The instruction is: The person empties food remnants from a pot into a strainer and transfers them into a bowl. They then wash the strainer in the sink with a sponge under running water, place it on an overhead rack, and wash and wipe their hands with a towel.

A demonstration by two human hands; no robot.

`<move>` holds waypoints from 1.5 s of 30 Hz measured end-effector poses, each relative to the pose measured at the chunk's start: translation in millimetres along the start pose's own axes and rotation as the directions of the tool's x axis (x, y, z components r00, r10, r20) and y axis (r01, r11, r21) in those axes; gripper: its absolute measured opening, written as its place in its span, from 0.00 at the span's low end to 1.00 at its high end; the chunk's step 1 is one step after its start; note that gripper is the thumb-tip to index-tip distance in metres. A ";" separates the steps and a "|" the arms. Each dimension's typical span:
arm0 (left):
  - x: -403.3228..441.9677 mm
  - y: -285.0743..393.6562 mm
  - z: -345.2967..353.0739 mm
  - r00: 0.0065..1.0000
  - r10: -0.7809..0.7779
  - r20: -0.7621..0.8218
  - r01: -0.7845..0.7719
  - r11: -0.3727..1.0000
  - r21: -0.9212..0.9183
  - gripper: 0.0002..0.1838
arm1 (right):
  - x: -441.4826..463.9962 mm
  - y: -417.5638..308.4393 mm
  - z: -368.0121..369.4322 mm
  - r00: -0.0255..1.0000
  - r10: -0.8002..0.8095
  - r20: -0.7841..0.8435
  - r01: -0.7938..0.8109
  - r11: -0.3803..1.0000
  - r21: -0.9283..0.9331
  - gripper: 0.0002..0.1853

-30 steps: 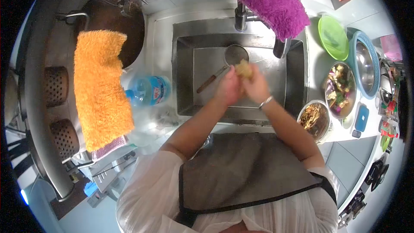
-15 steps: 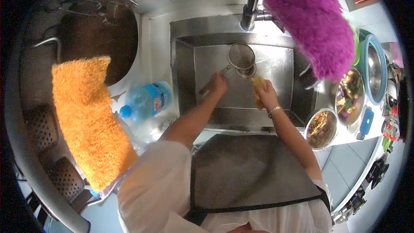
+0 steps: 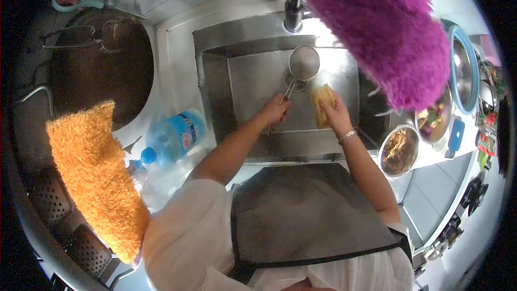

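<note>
My left hand is closed round the handle of a small round strainer, whose mesh bowl is up over the drain of the steel sink. To its right, my right hand grips a yellowish sponge, which hangs flat from the fingers above the sink floor. The sponge and strainer are apart. A dark faucet stands at the sink's back edge, its spout hidden behind a purple fluffy cloth.
Left of the sink are a blue-capped bottle, an orange fluffy cloth and a large dark round pan with glasses over it. On the right stand two bowls of food scraps, a blue basin and a blue phone-like object.
My hands have parted from around the sponge. My left hand took hold of the strainer's handle and raised it, while my right hand kept the sponge. The view has shifted.
</note>
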State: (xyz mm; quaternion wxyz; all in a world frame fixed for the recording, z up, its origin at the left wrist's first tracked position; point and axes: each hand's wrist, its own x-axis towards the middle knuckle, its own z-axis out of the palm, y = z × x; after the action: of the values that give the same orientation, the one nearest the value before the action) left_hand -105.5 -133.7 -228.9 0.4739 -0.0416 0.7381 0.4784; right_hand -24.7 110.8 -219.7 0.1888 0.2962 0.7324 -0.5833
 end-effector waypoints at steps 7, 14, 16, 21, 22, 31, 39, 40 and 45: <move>-74.0 86.8 31.9 0.964 0.093 0.248 -0.004 0.942 -0.337 0.27 | -27.0 -101.8 -21.9 0.905 -0.406 -0.124 0.321 0.846 -0.426 0.25; -102.3 98.6 51.1 0.963 0.022 0.268 0.046 0.968 -0.245 0.29 | -83.0 -107.2 -26.0 0.809 -0.579 0.099 0.539 0.666 -0.515 0.19; -102.7 95.5 55.3 0.971 0.029 0.236 0.042 0.956 -0.291 0.30 | -100.9 -122.3 -26.3 0.744 -0.656 0.127 0.636 0.638 -0.435 0.19; -129.8 124.1 32.5 0.949 0.135 0.286 -0.028 0.936 -0.351 0.35 | -90.9 -148.2 -56.4 0.733 -0.677 -0.064 0.596 0.684 -0.421 0.19; -133.9 127.9 30.5 0.941 0.160 0.299 -0.049 0.937 -0.346 0.36 | -90.3 -151.7 -59.0 0.691 -0.720 -0.062 0.618 0.633 -0.467 0.19; -144.5 133.2 32.2 0.942 0.205 0.266 -0.149 0.965 -0.217 0.37 | -106.0 -160.7 -50.9 0.781 -0.618 0.089 0.599 0.701 -0.388 0.19; -145.7 134.1 31.7 0.951 0.153 0.268 -0.089 0.968 -0.236 0.36 | -113.3 -157.7 -42.0 0.867 -0.498 0.017 0.478 0.821 -0.313 0.20; -145.9 134.4 31.9 0.952 0.131 0.276 -0.064 0.969 -0.239 0.36 | -115.5 -149.6 -36.8 0.851 -0.522 0.063 0.511 0.791 -0.336 0.20; -149.3 136.8 36.3 0.950 0.175 0.258 -0.115 0.966 -0.230 0.35 | -104.3 -148.9 -40.2 0.833 -0.535 -0.142 0.421 0.779 -0.465 0.22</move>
State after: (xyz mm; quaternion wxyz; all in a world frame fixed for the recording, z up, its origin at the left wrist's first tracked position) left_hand -70.3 -91.4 -30.8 0.5283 0.0296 0.6106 0.5892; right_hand -40.7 105.9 -34.3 -0.0086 0.1271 0.9088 -0.3974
